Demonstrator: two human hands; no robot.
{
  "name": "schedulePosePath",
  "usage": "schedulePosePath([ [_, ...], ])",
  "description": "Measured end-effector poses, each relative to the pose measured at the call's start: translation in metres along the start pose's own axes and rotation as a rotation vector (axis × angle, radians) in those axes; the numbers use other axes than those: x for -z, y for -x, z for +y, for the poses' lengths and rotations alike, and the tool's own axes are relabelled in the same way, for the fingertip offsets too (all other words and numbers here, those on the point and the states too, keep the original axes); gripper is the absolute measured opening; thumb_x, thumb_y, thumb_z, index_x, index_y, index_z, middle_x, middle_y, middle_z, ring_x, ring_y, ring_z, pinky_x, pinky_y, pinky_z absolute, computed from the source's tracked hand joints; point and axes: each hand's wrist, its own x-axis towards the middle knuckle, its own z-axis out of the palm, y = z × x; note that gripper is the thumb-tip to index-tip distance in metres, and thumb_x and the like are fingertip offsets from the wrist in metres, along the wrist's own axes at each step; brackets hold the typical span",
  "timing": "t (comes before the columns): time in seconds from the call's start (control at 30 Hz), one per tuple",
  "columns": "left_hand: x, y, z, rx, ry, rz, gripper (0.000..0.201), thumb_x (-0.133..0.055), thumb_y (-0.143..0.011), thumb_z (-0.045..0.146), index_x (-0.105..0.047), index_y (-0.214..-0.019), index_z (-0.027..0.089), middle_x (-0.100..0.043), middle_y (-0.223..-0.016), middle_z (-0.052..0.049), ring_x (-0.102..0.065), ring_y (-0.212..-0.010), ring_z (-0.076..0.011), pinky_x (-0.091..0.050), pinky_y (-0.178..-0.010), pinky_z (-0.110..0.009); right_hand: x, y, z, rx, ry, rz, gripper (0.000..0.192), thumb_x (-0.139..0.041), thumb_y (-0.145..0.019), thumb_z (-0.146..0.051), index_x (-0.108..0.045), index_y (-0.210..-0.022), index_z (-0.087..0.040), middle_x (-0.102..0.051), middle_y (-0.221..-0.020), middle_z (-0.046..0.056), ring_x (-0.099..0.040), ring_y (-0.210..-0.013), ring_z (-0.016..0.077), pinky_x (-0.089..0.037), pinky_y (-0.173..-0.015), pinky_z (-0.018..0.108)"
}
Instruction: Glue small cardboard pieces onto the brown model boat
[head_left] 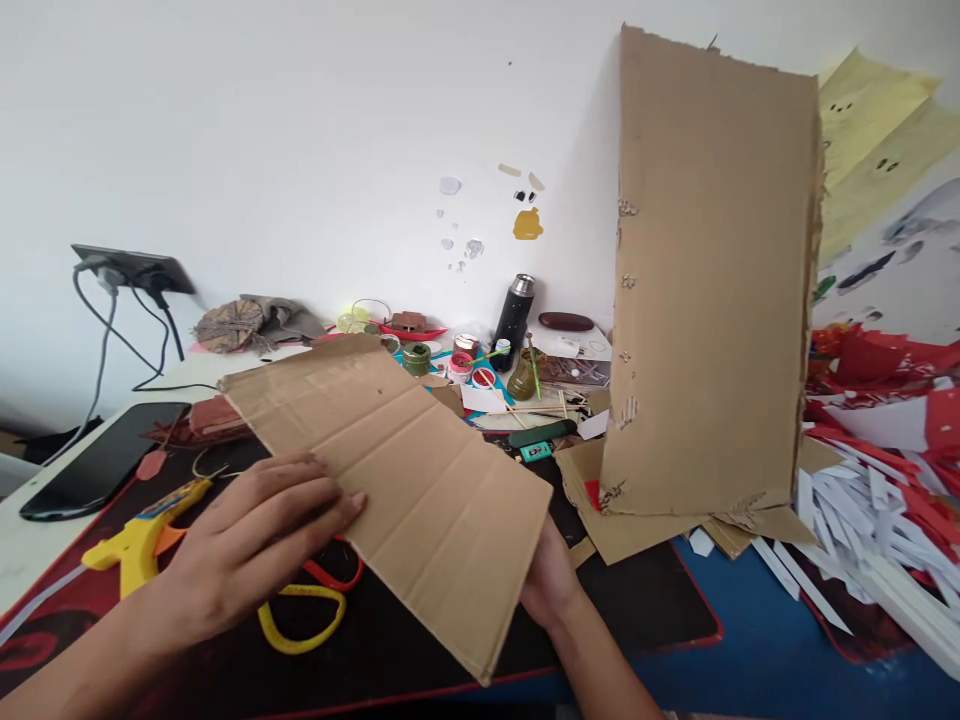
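A flat brown cardboard sheet [397, 465] with parallel creases is held tilted above the desk. My left hand [251, 540] grips its near left edge, thumb on top. Under the sheet's right end, my right hand [551, 585] supports it, mostly hidden by the cardboard. Beneath my left hand lie a yellow glue gun [139, 540] and scissors with yellow and red handles [311, 610].
A tall cardboard panel [712, 290] stands upright at right on cardboard scraps. Red and white paper strips [877, 480] pile at far right. A phone [105, 460] lies at left; a black flask [514, 320], small jars and craft clutter line the wall.
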Motion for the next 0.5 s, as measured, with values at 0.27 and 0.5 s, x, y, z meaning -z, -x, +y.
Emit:
schedulePosePath([
  [0.27, -0.027, 0.007, -0.008, -0.040, -0.130, 0.010, 0.071, -0.061, -0.107, 0.014, -0.062, -0.169, 0.050, -0.088, -0.127, 0.000, -0.081, -0.123, -0.0308, -0.059, -0.129, -0.052, -0.009, -0.021, 0.002, -0.087, -0.197, 0.029, 0.081, -0.100, -0.065, -0.089, -0.078, -0.104, -0.021, -0.066, -0.069, -0.003, -0.052, -0.052, 0.0138, -0.027, -0.042, 0.021],
  [0.5, -0.053, -0.045, -0.015, 0.798, 0.461, 0.460, 0.096, -0.092, -0.091, 0.050, -0.045, -0.174, 0.064, -0.045, -0.189, 0.005, -0.044, -0.173, -0.0430, -0.037, -0.143, -0.071, -0.005, -0.044, -0.015, 0.068, -0.171, 0.172, 0.082, -0.105, -0.061, -0.082, -0.074, -0.104, -0.019, -0.061, -0.065, -0.006, -0.052, -0.048, 0.0112, -0.030, -0.036, 0.019],
])
